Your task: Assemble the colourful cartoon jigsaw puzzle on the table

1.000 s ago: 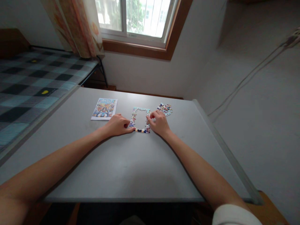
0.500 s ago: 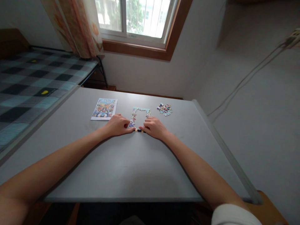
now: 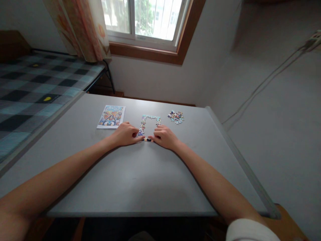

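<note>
A rectangular border of joined jigsaw puzzle pieces (image 3: 142,125) lies flat on the table with a bare middle. My left hand (image 3: 126,134) is at its lower left corner, fingers curled against the side and thumb along the bottom strip. At the lower right corner, my right hand (image 3: 164,136) has its fingers bent on the right side and its thumb on the bottom strip. The thumb tips are a short gap apart, with dark and pale pieces showing between them. The hands cover both lower corners.
A heap of loose puzzle pieces (image 3: 176,116) lies right of the border. To the left is a printed picture sheet (image 3: 111,117). The grey table (image 3: 140,180) meets a checked bed (image 3: 50,80) at left and a wall with a cable (image 3: 260,88) at right.
My right thumb has shifted slightly left along the bottom strip, narrowing the gap to the left thumb. My left hand stays nearly still.
</note>
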Motion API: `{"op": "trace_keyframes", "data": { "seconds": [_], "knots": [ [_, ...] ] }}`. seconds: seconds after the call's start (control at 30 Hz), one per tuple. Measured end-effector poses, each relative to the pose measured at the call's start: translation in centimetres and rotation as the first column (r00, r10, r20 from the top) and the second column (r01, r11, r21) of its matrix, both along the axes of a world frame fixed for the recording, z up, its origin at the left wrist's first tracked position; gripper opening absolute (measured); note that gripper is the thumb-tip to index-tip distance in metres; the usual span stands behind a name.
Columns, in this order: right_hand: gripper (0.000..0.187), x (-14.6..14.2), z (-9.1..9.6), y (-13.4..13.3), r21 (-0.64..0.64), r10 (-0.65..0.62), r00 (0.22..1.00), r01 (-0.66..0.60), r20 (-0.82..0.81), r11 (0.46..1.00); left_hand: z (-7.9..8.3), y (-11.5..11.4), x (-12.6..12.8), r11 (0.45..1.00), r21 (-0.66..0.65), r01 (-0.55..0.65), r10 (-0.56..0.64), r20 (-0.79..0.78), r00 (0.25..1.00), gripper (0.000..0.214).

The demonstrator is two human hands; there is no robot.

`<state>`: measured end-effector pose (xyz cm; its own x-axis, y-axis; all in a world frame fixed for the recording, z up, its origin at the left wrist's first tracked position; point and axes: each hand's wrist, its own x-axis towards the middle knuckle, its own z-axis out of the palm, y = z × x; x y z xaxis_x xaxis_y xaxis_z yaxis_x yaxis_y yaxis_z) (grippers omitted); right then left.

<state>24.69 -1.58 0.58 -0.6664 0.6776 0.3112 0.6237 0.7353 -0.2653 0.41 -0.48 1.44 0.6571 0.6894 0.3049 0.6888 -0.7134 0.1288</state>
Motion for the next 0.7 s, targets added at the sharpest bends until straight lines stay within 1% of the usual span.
{"op": "trace_keyframes", "data": {
  "seconds": [0.13,0.27,0.47,0.57,0.7],
  "knots": [
    [0.053,0.0,-0.2,0.1,-0.002,-0.021,0.998,0.021,-0.062,1.000,-0.1,0.1,-0.1,1.000,-0.007,0.022,-0.022,0.007,1.000,0.053],
    [0.055,0.1,-0.3,0.3,-0.004,-0.031,0.992,0.031,-0.120,1.000,-0.2,0.1,0.0,1.000,-0.011,0.018,-0.018,0.010,1.000,0.052],
    [0.057,0.8,-0.2,0.8,0.022,-0.146,0.971,0.153,-0.191,0.988,-0.4,0.3,0.0,0.998,-0.054,0.032,-0.031,0.028,0.999,0.054],
    [0.054,1.6,-0.2,1.3,0.018,-0.259,0.926,0.275,-0.274,0.961,-0.4,0.4,-0.1,0.999,-0.029,0.026,-0.024,0.051,0.998,0.053],
    [0.052,2.8,-0.2,2.1,-0.028,-0.395,0.819,0.423,-0.417,0.906,-0.3,0.3,-0.1,0.998,0.033,-0.048,0.045,0.088,0.995,0.047]
  ]
}}
